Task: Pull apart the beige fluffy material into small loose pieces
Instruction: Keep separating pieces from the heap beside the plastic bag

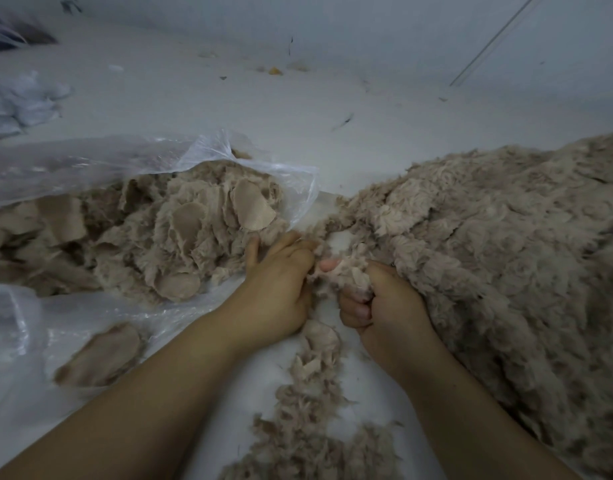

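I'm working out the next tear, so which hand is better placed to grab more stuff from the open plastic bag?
Left, probably. The left hand lies right beside the mouth of the plastic bag and its packed beige material. The right hand grips a clump at the edge of the loose pile opposite.

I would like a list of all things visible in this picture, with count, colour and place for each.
clear plastic bag: one, transparent, left, open toward the middle
compressed fluffy pieces: many, beige, inside the bag
loose piece: one, beige, on plastic at lower left
pulled-apart pile: one, beige, right side
small shreds: many, beige, between the forearms
white surface: one, under everything
clump: one, beige, gripped by both hands
left hand: one, centre
right hand: one, centre right
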